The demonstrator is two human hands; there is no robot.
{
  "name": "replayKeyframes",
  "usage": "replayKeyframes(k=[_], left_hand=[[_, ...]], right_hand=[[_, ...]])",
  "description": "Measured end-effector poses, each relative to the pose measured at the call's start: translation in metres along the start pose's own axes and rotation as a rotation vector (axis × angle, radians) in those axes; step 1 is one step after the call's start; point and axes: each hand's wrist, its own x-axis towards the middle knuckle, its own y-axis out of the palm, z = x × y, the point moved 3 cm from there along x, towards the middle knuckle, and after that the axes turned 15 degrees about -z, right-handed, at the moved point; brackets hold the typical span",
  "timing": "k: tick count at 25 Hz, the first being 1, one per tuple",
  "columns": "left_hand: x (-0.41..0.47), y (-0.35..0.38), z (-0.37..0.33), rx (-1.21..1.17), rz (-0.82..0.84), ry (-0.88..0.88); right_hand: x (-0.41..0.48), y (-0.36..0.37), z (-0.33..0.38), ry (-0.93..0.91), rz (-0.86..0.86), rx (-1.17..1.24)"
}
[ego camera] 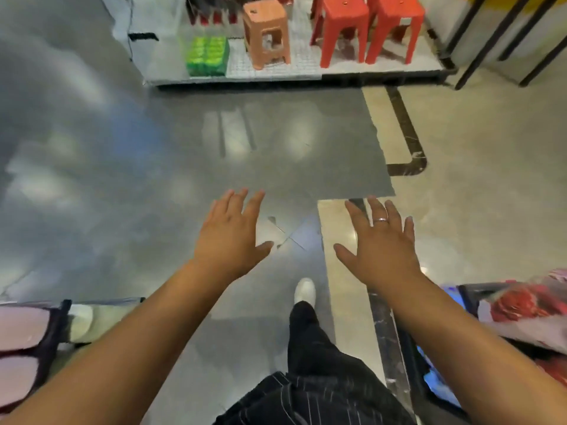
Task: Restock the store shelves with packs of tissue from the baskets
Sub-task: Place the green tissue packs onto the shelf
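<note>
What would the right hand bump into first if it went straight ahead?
The right hand has only bare floor ahead, then probably the low platform under the red stools; depth is unclear.

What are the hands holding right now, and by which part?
Nothing. The left hand and the right hand are both spread open above the floor, empty.

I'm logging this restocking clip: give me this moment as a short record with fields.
left hand: open, empty, over the floor
right hand: open, empty, ring on one finger
left basket: holds pink packs
right basket: holds red floral pack
low display platform: green pack beside peach stool, red stools
</note>
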Motion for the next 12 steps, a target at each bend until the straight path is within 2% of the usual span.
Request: replayKeyframes(k=[6,12], left_hand=[[0.127,-0.005,0.098,0.062,-0.052,-0.249],[0.246,-0.006,0.207,0.092,-0.101,-0.401]], right_hand=[[0.203,0.011,0.091,-0.208,0.032,0.056],[0.378,0.02,0.19,-0.359,0.083,0.072]])
